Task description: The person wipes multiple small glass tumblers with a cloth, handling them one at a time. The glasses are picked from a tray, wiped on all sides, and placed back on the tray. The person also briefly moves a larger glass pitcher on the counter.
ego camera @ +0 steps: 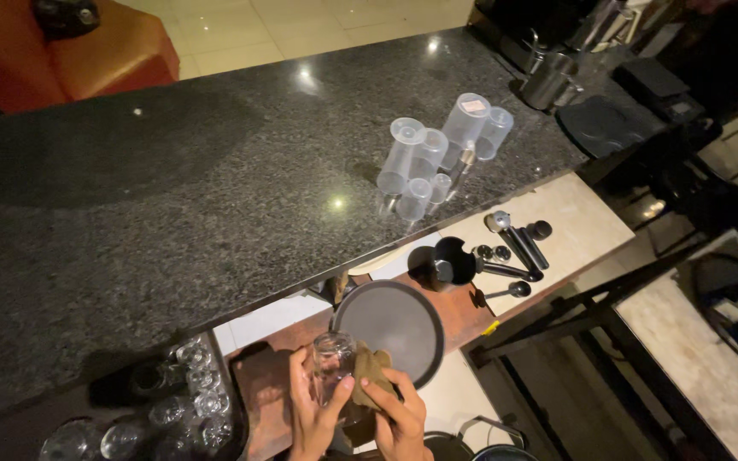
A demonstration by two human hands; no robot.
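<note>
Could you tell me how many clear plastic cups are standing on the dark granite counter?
About 7 clear plastic cups cluster together on the granite counter near its front edge: four tall behind, three small in front; others may be hidden.

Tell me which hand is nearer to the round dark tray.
Right. The right hand, holding a brown cloth, lies at the round dark tray's near edge, overlapping it in the picture. The left hand, gripping a clear glass, sits further to the tray's left.

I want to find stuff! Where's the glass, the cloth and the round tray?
glass (331, 363): head view, on its clear side.
cloth (371, 367): head view, on the brown fold.
round tray (395, 324): head view, on its bare dark middle.
</note>
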